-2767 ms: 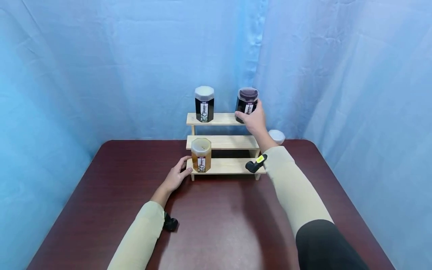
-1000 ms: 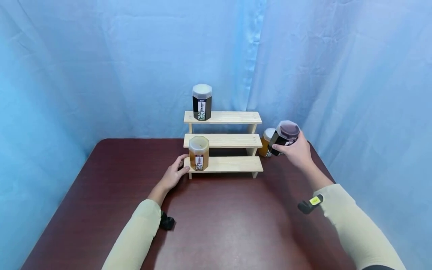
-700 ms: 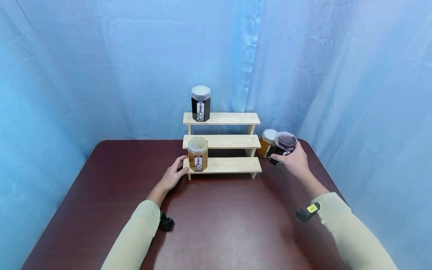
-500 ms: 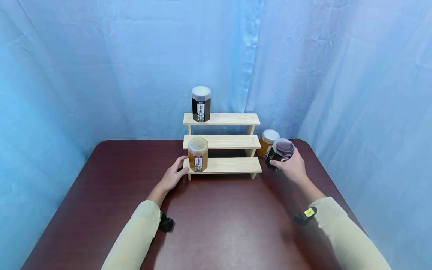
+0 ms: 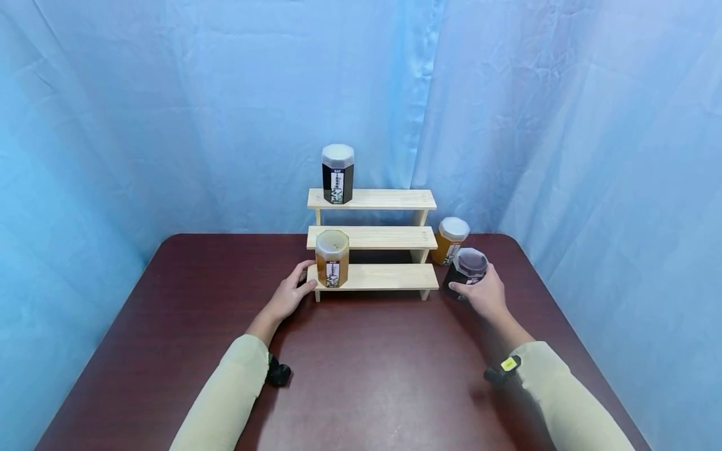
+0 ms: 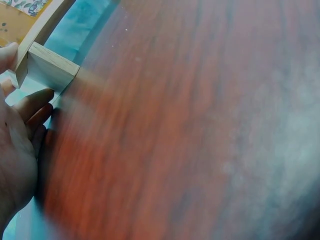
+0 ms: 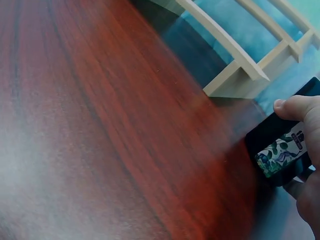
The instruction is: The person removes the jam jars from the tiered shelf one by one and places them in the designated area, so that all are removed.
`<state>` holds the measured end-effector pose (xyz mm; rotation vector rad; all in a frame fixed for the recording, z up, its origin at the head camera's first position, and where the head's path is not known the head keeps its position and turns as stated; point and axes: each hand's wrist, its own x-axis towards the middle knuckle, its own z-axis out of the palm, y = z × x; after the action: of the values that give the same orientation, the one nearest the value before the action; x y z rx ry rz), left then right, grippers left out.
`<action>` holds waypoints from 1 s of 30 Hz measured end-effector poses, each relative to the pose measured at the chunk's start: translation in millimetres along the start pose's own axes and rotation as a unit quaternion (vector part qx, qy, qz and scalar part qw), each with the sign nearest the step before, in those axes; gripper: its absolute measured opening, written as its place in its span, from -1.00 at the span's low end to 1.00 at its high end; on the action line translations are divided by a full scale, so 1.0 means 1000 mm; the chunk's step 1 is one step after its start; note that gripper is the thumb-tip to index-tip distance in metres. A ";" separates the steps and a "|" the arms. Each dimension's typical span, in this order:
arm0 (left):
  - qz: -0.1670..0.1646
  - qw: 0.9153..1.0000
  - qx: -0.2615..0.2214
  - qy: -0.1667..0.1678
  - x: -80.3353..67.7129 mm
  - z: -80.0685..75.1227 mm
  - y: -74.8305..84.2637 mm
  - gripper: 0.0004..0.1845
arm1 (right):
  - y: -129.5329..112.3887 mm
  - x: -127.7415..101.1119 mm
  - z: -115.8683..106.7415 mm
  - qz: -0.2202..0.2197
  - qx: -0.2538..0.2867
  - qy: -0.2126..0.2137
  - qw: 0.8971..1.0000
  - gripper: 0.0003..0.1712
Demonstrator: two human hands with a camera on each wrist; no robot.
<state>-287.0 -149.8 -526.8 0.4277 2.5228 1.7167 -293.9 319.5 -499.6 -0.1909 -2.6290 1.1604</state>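
The right hand (image 5: 484, 294) has its fingers and thumb curled round a dark jar (image 5: 465, 270) with a translucent grey lid, right of centre in the head view. The jar sits on or just above the worktop (image 5: 361, 376), just beside the right end of the wooden stepped shelf (image 5: 372, 277); whether its base touches the wood-grain surface cannot be told. In the right wrist view the thumb presses the jar's faceted side above its printed label.

The jar looks rigid and full, so probably fairly heavy for its size, with smooth flat facets that could slip. The sides below the lid look the safest place to take hold, as the lid might come loose.

The left hand (image 5: 290, 294) lies spread, fingers relaxed against the left end of the shelf's lowest step, holding nothing, near an amber jar (image 5: 332, 258) standing there. Another amber jar (image 5: 450, 240) stands behind the dark one, and a black jar (image 5: 338, 174) stands on the top step.
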 end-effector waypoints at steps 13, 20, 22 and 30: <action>0.004 1.000 0.010 0.006 -0.001 -0.001 -0.006 -0.39 | 0.007 -0.004 0.009 -0.005 0.013 0.016 1.000 0.07; -0.001 1.000 0.008 0.005 -0.001 -0.003 -0.002 -0.39 | 0.008 -0.007 0.012 -0.005 0.030 0.011 0.999 0.10; 0.000 1.000 0.006 0.005 -0.001 -0.002 -0.001 -0.39 | 0.008 -0.009 0.011 -0.008 0.038 0.013 0.999 0.16; 0.005 1.000 0.005 0.002 -0.001 0.000 0.002 -0.37 | -0.005 -0.020 -0.003 -0.049 0.129 0.123 0.983 0.16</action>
<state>-286.0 -149.4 -525.2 0.4382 2.5363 1.7113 -274.4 313.8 -497.8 -0.1423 -2.2252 1.3357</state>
